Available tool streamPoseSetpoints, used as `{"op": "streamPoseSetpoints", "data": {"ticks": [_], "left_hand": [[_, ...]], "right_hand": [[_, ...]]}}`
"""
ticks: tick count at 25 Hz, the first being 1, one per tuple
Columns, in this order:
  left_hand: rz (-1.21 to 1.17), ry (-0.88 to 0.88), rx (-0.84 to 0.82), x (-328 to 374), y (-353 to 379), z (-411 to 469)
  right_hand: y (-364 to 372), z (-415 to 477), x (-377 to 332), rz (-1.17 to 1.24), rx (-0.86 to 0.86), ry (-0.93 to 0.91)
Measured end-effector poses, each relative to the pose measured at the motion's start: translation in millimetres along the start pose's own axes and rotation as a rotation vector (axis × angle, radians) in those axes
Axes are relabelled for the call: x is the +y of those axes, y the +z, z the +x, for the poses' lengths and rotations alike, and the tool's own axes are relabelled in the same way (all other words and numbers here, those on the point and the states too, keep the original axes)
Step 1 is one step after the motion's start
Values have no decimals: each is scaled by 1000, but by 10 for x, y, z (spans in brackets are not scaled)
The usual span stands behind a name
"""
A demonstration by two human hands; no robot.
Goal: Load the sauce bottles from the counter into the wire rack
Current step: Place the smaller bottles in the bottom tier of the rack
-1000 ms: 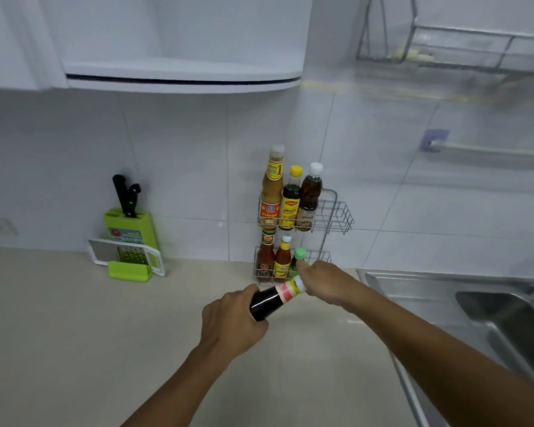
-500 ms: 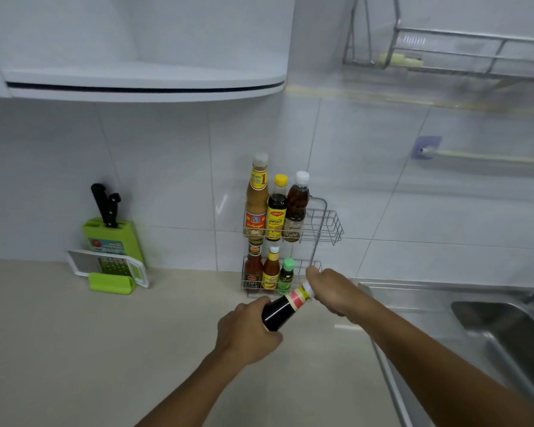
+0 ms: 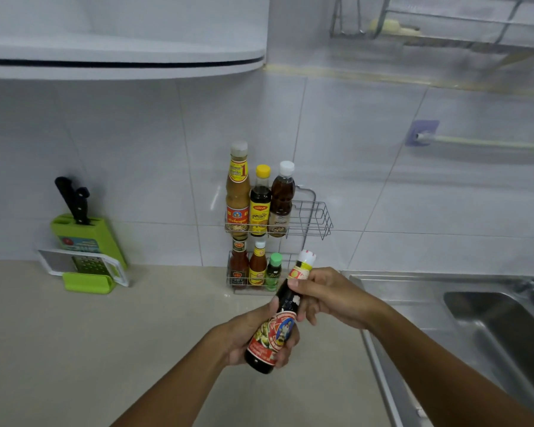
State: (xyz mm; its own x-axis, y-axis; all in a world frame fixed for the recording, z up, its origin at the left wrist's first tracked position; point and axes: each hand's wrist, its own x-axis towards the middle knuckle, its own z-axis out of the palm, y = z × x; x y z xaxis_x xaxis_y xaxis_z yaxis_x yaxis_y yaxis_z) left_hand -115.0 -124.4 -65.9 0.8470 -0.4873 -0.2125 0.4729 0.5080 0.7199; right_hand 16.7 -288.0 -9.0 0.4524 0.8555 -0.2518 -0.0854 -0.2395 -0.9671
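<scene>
Before the wire rack [image 3: 312, 220], already carrying six bottles, we held the dark sauce bottle [image 3: 276, 322]: left hand [image 3: 253, 334] wrapped round its base, right hand [image 3: 330, 298] fingers pinching its neck, unloaded.

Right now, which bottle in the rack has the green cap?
The small green bottle at the right end of the wire rack's lower shelf; the other racked bottles have yellow, white, pale or dark caps.
</scene>
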Motion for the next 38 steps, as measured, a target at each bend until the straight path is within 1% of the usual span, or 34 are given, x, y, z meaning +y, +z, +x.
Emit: {"op": "streamPoseSetpoints", "data": {"ticks": [1, 2, 4, 6, 7, 8, 10, 13, 16, 18, 22, 29, 33, 38], "left_hand": [[24, -6, 64, -13, -14, 65], [51, -9, 171, -26, -57, 134], [116, 4, 507, -66, -222, 242], [264, 22, 856, -113, -487, 232], [311, 30, 994, -136, -636, 201], [318, 32, 1092, -149, -794, 173], [298, 43, 1199, -115, -1073, 121], [326, 75, 1261, 58, -1345, 156], [335, 102, 1274, 201, -1510, 270], [330, 110, 1282, 246, -1599, 352], [311, 134, 1268, 242, -1707, 487], [297, 153, 1266, 203, -1762, 541], [294, 156, 1271, 171, -1771, 526], [252, 149, 1261, 182, -1752, 538]], "right_hand": [[-46, 15, 18, -55, 45, -13], [-98, 30, 38, -101, 105, -28], [-255, 72, 103, -160, 275, -46], [-433, 151, 174, -207, 479, -55], [-512, 195, 205, -241, 571, -65], [-584, 265, 248, -291, 655, -76], [-651, 414, 328, -412, 789, -94], [-671, 683, 501, -463, 868, -132], [-660, 955, 706, -456, 842, -225], [-647, 1115, 806, -456, 814, -244], [-681, 1355, 955, -528, 769, -194], [-816, 1584, 967, -687, 576, -114], [-859, 1651, 947, -768, 534, -64], [-878, 1605, 928, -819, 520, -65]]}}
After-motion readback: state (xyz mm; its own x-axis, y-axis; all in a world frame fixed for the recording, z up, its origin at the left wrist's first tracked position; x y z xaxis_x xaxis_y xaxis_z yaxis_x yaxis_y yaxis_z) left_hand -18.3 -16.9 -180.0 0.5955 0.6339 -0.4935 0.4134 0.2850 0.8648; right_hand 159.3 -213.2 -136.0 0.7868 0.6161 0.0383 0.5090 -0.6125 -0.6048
